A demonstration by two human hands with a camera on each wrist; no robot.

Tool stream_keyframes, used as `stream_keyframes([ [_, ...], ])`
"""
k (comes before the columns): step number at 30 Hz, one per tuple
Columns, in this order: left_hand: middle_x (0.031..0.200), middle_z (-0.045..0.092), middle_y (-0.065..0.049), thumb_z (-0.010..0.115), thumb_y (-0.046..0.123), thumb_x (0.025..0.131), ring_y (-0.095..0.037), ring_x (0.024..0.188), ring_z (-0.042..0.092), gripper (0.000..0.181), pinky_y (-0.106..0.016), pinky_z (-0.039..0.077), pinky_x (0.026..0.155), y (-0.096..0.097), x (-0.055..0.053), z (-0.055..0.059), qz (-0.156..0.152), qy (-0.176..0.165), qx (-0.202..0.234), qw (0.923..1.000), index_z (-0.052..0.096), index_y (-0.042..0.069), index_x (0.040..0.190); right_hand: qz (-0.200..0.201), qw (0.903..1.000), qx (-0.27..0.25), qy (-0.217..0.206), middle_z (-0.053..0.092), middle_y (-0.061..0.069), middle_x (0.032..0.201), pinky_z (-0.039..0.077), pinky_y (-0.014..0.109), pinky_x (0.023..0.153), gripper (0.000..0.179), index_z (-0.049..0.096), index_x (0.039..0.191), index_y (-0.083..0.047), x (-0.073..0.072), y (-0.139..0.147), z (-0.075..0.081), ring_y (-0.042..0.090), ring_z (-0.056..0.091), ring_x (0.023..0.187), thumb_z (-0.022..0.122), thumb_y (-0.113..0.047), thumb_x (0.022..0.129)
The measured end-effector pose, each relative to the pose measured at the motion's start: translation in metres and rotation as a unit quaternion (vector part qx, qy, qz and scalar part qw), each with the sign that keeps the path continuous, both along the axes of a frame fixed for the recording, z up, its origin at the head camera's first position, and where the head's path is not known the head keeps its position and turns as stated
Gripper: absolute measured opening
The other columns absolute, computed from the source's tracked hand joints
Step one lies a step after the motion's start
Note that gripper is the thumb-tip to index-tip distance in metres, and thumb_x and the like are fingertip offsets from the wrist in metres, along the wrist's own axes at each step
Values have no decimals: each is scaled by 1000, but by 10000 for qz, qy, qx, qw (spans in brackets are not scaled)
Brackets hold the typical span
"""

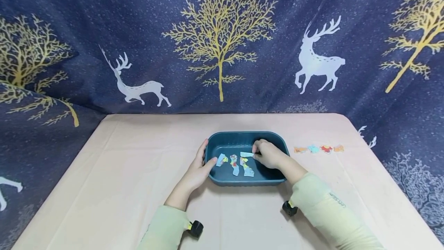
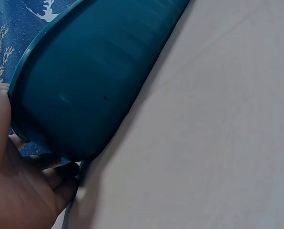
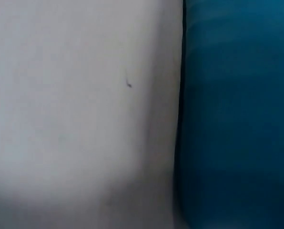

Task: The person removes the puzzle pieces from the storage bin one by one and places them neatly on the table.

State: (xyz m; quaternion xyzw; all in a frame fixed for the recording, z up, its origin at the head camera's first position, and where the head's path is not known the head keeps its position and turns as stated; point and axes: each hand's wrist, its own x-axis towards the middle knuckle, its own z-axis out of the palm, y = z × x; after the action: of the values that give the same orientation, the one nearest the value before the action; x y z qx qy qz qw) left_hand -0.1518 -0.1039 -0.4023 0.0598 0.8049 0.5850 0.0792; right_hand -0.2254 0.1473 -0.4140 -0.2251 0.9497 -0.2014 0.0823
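A dark teal oval-cornered tub (image 1: 243, 183) stands on the table in front of me. My left hand (image 1: 197, 172) grips its left end, thumb over the rim and fingers along the outside; the left wrist view shows those fingers curled by the tub's lower edge. Inside the tub, my right hand (image 1: 268, 154) pinches a narrow light blue piece (image 1: 246, 154) that looks like a cut-out. On the tub floor lie a blue-and-yellow piece (image 1: 221, 160), a red-and-blue piece (image 1: 234, 164) and a larger blue piece (image 1: 248, 169). In the right wrist view the hand is out of sight.
Right of the tub, an orange cut-out (image 1: 300, 150), a light blue one (image 1: 313, 149), a red one (image 1: 326, 149) and another orange one (image 1: 338, 148) lie in a row. A pale cloth covers the table (image 1: 138, 173). Behind it hangs a dark blue curtain (image 1: 243, 107) with deer and trees.
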Motion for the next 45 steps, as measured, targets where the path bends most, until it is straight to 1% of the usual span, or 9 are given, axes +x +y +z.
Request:
stream_keyframes([
  [5,150,10,-10,46,26,94,-29,136,11,65,-49,16,107,-1,-2,2,9,7,-22,10000,7,17,145,13,9993,-295,-244,52,-1,76,41,27,63,9,52,85,-10,-3,0,2,12,47,68,61,-9,84],
  [12,150,11,-10,47,26,93,-30,136,11,65,-50,16,107,-2,0,3,130,46,-31,9999,9,18,145,203,9965,-803,-86,54,-3,75,42,25,61,5,56,88,-8,-4,1,7,10,47,66,59,-10,85],
  [19,150,11,-13,47,26,93,-32,136,12,66,-51,17,106,4,8,-4,-2,-12,3,10000,8,15,145,49,9943,-1055,-131,54,-5,77,42,25,59,4,58,90,-12,7,12,11,10,47,66,57,-14,87],
  [25,150,11,-12,47,25,93,-31,136,12,65,-51,18,106,3,7,-3,66,32,48,10000,8,15,145,4,9897,-1426,98,57,-6,76,44,25,61,4,60,88,-12,8,16,20,10,51,67,59,-13,85],
  [30,150,11,-12,47,24,93,-31,136,12,65,-51,18,105,1,4,-3,77,78,41,9999,8,16,145,-112,9831,-1821,-136,59,-3,76,48,24,60,6,61,89,-10,7,20,23,10,55,66,57,-9,85],
  [33,149,12,-13,48,24,93,-33,135,13,66,-52,18,105,0,2,-8,80,92,84,9999,9,17,145,-225,9780,-2047,-317,60,-1,77,49,24,58,8,61,90,-8,9,25,25,11,56,66,55,-7,85],
  [39,150,12,-6,48,26,92,-29,136,13,65,-51,18,105,-3,-10,-33,150,121,66,9998,9,24,145,-368,9713,-2331,-302,64,2,78,49,25,57,9,62,90,-8,9,34,29,16,59,67,55,-7,85],
  [41,150,13,-5,48,27,92,-28,136,13,65,-51,18,106,-3,-11,-37,169,160,15,9997,9,26,145,-379,9671,-2491,-338,64,4,79,50,27,59,9,62,91,-6,9,37,29,22,61,70,55,-6,85],
  [45,150,13,-10,48,26,92,-31,135,14,65,-52,18,105,-1,-1,-17,161,134,-28,9998,10,21,145,-425,9594,-2759,-408,65,10,81,53,35,62,10,63,92,-3,10,44,29,28,62,72,58,-8,85],
])
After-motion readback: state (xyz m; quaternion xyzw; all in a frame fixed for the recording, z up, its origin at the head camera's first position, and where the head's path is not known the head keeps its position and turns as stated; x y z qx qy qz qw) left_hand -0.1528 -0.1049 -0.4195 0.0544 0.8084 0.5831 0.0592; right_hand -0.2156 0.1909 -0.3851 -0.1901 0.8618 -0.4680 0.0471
